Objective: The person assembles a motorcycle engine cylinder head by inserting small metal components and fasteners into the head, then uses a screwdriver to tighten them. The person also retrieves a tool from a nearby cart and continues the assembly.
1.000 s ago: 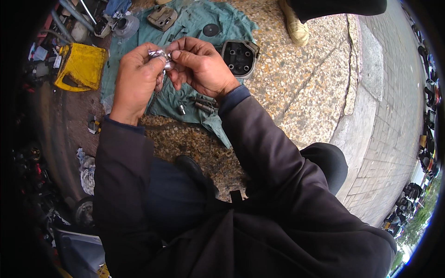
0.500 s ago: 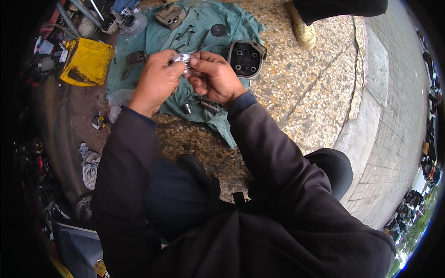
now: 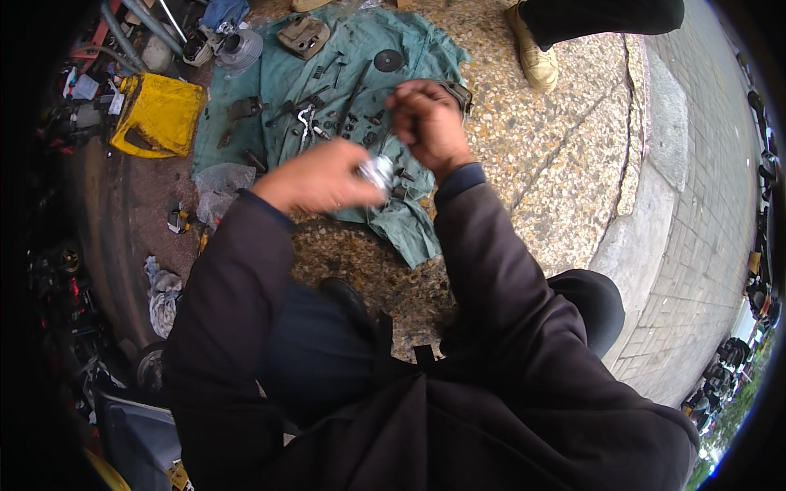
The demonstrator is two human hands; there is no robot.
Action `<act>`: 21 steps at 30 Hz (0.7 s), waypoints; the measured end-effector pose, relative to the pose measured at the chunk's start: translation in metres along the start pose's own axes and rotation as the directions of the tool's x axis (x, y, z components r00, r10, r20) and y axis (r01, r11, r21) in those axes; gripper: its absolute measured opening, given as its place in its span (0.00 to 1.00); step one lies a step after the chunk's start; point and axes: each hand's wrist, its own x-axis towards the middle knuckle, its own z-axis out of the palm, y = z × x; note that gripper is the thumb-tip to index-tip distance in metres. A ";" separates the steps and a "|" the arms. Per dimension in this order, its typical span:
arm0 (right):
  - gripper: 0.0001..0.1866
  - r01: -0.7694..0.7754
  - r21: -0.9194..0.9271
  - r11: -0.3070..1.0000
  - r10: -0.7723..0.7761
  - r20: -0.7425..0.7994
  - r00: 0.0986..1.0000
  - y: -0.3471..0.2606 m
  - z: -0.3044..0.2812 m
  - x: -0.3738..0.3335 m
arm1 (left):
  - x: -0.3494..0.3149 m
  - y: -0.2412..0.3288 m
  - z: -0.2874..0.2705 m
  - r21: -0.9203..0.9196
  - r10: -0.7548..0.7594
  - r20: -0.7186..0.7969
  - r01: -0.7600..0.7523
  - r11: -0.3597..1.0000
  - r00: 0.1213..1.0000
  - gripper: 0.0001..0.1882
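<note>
My left hand (image 3: 323,176) is closed around a shiny silver metal part (image 3: 377,173), small, rounded and blurred by motion, above the near part of the green cloth (image 3: 286,45). Farther right and higher, my right hand (image 3: 430,123) has its fingers curled together. Whether anything small sits in that pinch is hidden. Behind the right hand, only the edge of a grey metal engine cover (image 3: 463,96) shows. Loose bolts, small dark parts and a bent silver piece (image 3: 306,127) lie on the cloth between and beyond my hands.
A stained yellow jug (image 3: 160,114) stands left of the cloth. On the cloth's far side are a brown metal cover (image 3: 302,37) and a dark disc (image 3: 388,60). Clear plastic (image 3: 219,190) lies at its left edge. Another person's shoe (image 3: 536,57) is at the far right.
My hands have parted. The left hand has come nearer and to the right with the silver part; the right hand has let go of it and moved right, over the engine cover.
</note>
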 end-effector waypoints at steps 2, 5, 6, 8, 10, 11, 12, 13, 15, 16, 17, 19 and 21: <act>0.05 0.099 0.024 0.995 -0.097 -0.070 0.993 -0.025 -0.021 0.008 | 0.022 0.001 0.013 0.310 0.013 0.158 -0.062 0.949 0.987 0.31; 0.05 0.172 -0.053 0.984 -0.180 -0.202 0.963 -0.047 -0.049 0.006 | 0.081 -0.010 0.000 0.221 -0.057 -0.169 0.094 0.971 0.984 0.27; 0.05 0.157 -0.069 0.985 -0.169 -0.233 0.958 -0.051 -0.057 0.003 | 0.100 -0.017 -0.005 0.188 -0.053 -0.330 0.120 0.975 0.943 0.26; 0.05 0.102 -0.078 0.992 -0.122 -0.329 0.936 -0.054 -0.072 -0.006 | 0.139 -0.032 -0.003 0.017 -0.072 -0.523 0.095 0.995 0.849 0.26; 0.03 0.041 -0.086 0.995 -0.074 -0.433 0.898 -0.053 -0.087 -0.011 | 0.181 -0.046 0.008 -0.159 -0.117 -0.617 0.022 0.987 0.779 0.27; 0.05 0.016 -0.120 0.993 -0.071 -0.470 0.880 -0.051 -0.095 -0.016 | 0.198 -0.054 0.021 -0.246 -0.166 -0.633 0.007 0.969 0.757 0.28; 0.05 -0.012 -0.165 0.986 -0.071 -0.489 0.870 -0.049 -0.102 -0.018 | 0.213 -0.060 0.035 -0.229 -0.164 -0.706 -0.002 0.973 0.689 0.27; 0.06 -0.053 -0.200 0.978 -0.059 -0.512 0.857 -0.045 -0.109 -0.022 | 0.226 -0.065 0.048 -0.273 -0.185 -0.736 -0.036 0.961 0.651 0.25; 0.07 -0.085 -0.186 0.979 -0.021 -0.506 0.862 -0.039 -0.120 -0.026 | 0.237 -0.081 0.052 -0.458 -0.207 -0.567 -0.096 0.884 0.797 0.25; 0.08 -0.103 -0.179 0.978 -0.004 -0.514 0.858 -0.035 -0.124 -0.028 | 0.241 -0.084 0.056 -0.490 -0.219 -0.541 -0.093 0.866 0.812 0.22; 0.08 -0.116 -0.172 0.978 0.010 -0.520 0.854 -0.031 -0.126 -0.029 | 0.243 -0.087 0.060 -0.527 -0.231 -0.513 -0.091 0.845 0.827 0.20; 0.06 -0.136 -0.145 0.980 0.033 -0.556 0.831 -0.025 -0.129 -0.029 | 0.249 -0.085 0.063 -0.552 -0.253 -0.525 -0.099 0.828 0.813 0.18; 0.05 -0.117 -0.082 0.990 0.052 -0.554 0.831 -0.021 -0.131 -0.029 | 0.251 -0.083 0.066 -0.546 -0.294 -0.577 -0.093 0.833 0.762 0.19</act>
